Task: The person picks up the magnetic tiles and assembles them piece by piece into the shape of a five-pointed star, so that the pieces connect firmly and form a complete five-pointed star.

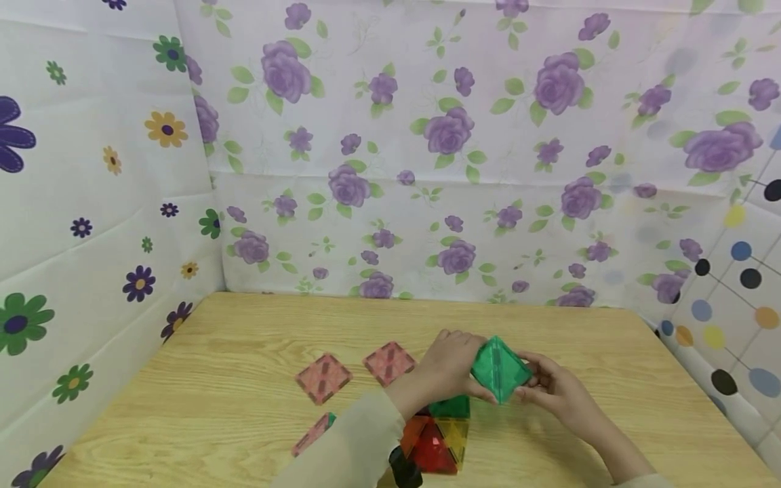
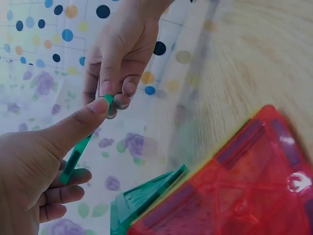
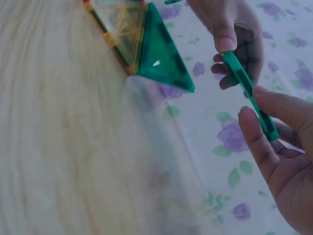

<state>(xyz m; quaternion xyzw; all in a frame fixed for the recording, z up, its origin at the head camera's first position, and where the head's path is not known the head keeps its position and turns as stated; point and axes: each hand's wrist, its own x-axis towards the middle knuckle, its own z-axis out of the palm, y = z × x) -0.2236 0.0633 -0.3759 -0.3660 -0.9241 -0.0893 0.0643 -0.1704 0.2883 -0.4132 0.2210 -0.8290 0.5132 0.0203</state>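
Up above the table, both hands hold a flat green magnetic tile piece, diamond-shaped with a seam down its middle. My left hand pinches its left side, thumb at the near edge. At the opposite corner, my right hand grips it between thumb and fingers. Both wrist views show the piece edge-on, as a thin green strip. Just below and left of the hands stands a built shape of translucent tiles, with a red tile, a yellow tile and a green tile; the left arm partly hides it.
Two pink diamond-shaped tile pieces, one at the left and one farther back, lie flat on the wooden table. Nearer me, another pink piece with a green corner is partly covered by the left sleeve. Patterned cloth encloses the table.
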